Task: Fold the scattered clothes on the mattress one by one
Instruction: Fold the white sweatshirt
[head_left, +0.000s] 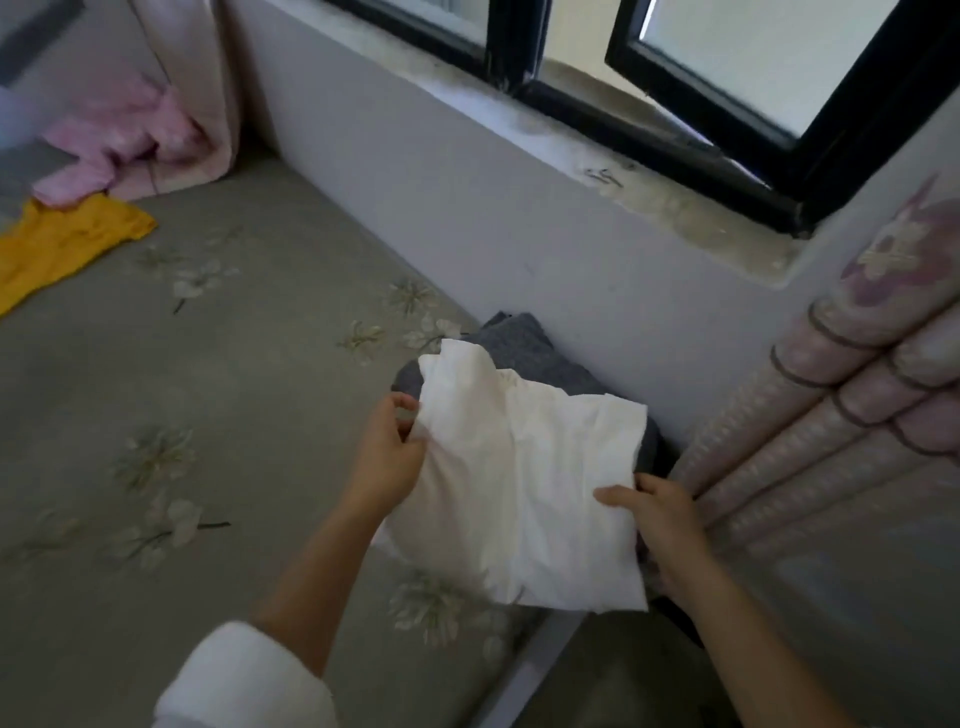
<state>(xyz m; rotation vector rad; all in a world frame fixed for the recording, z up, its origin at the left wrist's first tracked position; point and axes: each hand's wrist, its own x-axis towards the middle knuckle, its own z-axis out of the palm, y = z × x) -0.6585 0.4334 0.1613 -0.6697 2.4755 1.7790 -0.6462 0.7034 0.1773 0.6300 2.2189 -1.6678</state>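
A folded white garment hangs a little above a folded dark grey garment that lies on the mattress by the wall. My left hand pinches the white garment's left edge. My right hand grips its right edge, thumb on top. A yellow garment lies spread at the far left of the mattress. A pink garment lies crumpled beyond it.
The grey wall and a window sill with a black-framed window run along the mattress's far side. A padded headboard with a pink pattern stands at the right. A pale pink blanket is bunched at the back left.
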